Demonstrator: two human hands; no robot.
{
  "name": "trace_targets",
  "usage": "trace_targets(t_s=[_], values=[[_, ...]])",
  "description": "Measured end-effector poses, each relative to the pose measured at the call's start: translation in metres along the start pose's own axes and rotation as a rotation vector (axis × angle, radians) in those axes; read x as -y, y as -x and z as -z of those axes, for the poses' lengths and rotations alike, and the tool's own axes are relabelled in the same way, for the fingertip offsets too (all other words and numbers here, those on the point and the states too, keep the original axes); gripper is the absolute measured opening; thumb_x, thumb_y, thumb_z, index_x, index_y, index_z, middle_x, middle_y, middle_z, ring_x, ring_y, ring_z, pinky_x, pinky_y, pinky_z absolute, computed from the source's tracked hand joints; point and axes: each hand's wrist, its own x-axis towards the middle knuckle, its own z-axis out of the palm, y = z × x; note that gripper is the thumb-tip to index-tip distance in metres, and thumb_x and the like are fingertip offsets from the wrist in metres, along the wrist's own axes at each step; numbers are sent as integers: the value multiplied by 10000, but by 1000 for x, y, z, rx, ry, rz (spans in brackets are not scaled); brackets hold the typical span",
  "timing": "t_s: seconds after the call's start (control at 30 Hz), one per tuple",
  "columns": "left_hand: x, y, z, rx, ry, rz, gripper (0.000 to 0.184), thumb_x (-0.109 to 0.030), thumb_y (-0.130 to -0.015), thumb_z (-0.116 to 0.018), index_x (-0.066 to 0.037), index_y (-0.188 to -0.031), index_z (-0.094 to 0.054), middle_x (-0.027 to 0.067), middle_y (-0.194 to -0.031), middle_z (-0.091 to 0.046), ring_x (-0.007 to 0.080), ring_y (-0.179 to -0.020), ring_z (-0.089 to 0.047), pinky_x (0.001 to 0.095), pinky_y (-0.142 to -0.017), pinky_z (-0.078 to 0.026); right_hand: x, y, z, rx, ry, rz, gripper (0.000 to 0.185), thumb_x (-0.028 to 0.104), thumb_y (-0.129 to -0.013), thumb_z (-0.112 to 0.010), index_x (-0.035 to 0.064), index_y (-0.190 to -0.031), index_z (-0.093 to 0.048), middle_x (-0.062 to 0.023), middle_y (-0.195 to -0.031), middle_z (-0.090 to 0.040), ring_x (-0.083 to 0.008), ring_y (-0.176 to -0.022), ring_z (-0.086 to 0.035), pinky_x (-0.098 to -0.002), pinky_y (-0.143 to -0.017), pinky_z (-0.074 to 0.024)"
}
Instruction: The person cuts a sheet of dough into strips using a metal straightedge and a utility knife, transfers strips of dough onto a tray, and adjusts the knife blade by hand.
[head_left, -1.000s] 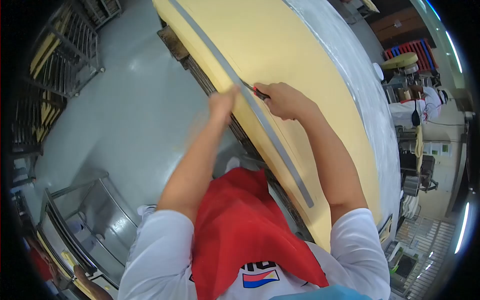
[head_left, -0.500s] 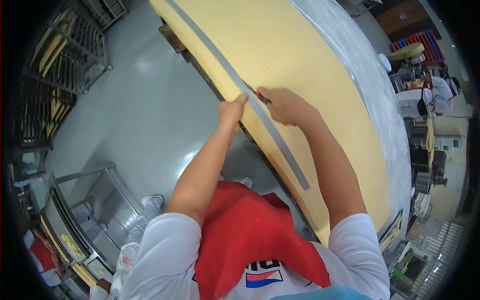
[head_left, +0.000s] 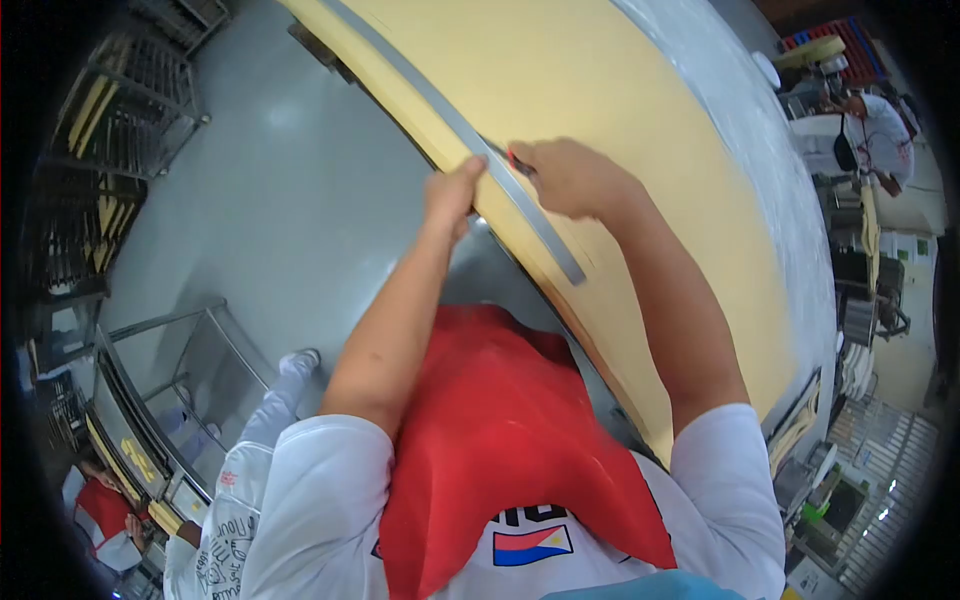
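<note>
A large pale yellow sheet (head_left: 640, 110) covers the long table. Along its near edge lies a long grey metal strip (head_left: 535, 225), like a ruler. My left hand (head_left: 453, 195) is at the table edge, its thumb on the strip and its fingers wrapped round toward the edge of the sheet. My right hand (head_left: 578, 180) is closed on a dark knife (head_left: 518, 162) with a red part, whose blade lies against the far side of the strip. The blade's tip is too small to tell.
Clear plastic film (head_left: 745, 130) borders the sheet's far side. Racks with trays (head_left: 115, 100) stand at upper left, a metal cart (head_left: 160, 325) at lower left. Co-workers stand at lower left and at upper right (head_left: 885, 140).
The strip's near end has moved up and away from my body along the sheet. My left thumb has come onto the strip. The right hand still holds the knife beside it.
</note>
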Motion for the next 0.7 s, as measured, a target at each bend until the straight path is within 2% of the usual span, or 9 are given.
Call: trace_targets(t_s=[0.07,0.17,0.2,0.27,0.33,0.37,0.43,0.53,0.7], values=[[13,-11,2,75,25,14,466,-194,-850,-775,148,-1143,-657,207,-1024,-732,291,-857,-734,421,-733,-603,10,10,5,62,-23,-132,355,38,-950,-459,59,-1287,-570,-239,-833,-697,-416,-676,-682,-523,-693,-531],[-13,20,-11,-27,13,32,469,-188,-848,-776,150,-1148,-648,200,-1040,-726,292,-874,-731,410,-751,-604,8,36,-3,110,-48,-212,362,53,-968,-457,89,-1313,-562,-237,-866,-699,-425,-749,-685,-526,-716,-522],[-11,19,-11,-28,13,33,469,-188,-848,-776,150,-1148,-648,200,-1040,-726,292,-874,-731,410,-751,-604,-4,45,-17,110,-47,-212,362,53,-968,-457,89,-1313,-562,-237,-866,-699,-425,-749,-685,-526,-716,-522],[-9,17,-11,-26,62,-8,480,-183,-847,-774,154,-1159,-635,198,-1057,-717,290,-889,-728,408,-758,-606,-41,76,-55,-118,16,-5,381,70,-981,-486,128,-1352,-547,-233,-886,-693,-437,-812,-672,-528,-733,-507],[-7,16,-12,-29,59,-4,488,-181,-844,-776,154,-1168,-630,199,-1061,-715,287,-891,-727,406,-757,-607,-36,120,-55,-21,-56,-161,403,82,-985,-523,147,-1382,-536,-233,-911,-690,-444,-866,-655,-532,-755,-493],[-9,17,-12,-32,49,-5,497,-180,-841,-779,154,-1177,-626,200,-1066,-714,283,-893,-725,405,-757,-607,-35,138,-56,-17,-54,-159,403,82,-985,-523,147,-1382,-536,-233,-911,-690,-444,-866,-655,-532,-755,-493],[-12,22,-12,-38,57,-5,496,-184,-838,-783,150,-1172,-630,199,-1063,-714,283,-891,-724,402,-758,-606,-33,166,-57,107,-28,-290,477,86,-983,-550,176,-1450,-508,-237,-908,-689,-440,-861,-652,-535,-751,-490],[-9,17,-10,-35,49,-6,496,-192,-835,-790,144,-1165,-634,196,-1059,-715,282,-887,-723,398,-756,-605,-32,191,-57,204,24,-364,521,83,-990,-545,179,-1495,-467,-197,-994,-708,-391,-946,-673,-522,-781,-525],[-12,19,-10,-33,19,11,498,-203,-830,-798,139,-1155,-637,192,-1048,-719,281,-874,-726,402,-746,-604,-35,200,-61,211,37,-387,563,96,-996,-544,178,-1540,-427,-198,-956,-705,-392,-921,-676,-525,-775,-526]])
